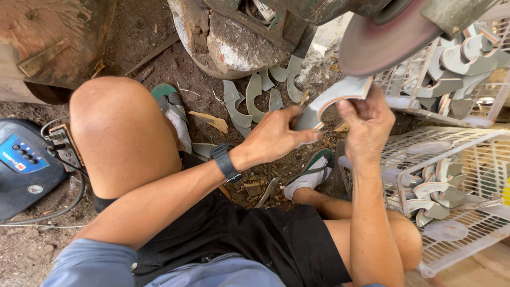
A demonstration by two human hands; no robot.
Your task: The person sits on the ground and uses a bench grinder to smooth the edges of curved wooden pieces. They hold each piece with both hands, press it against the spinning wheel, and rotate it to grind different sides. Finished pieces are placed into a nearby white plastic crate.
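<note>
The curved grey shoe-sole piece (332,98) is held just below the grinding disc (385,40). The left hand (276,135) has its grip closed on the lower end; the right hand (366,125) pinches the upper end. White wire baskets (478,159) of similar pieces stand just right of the right hand.

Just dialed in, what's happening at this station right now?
A seated person holds a curved grey piece in both hands, the left hand at its lower end and the right hand near its upper end, right beside a reddish grinding wheel. More curved pieces lie on the dirt floor ahead, and others fill the white wire baskets on the right.
</note>
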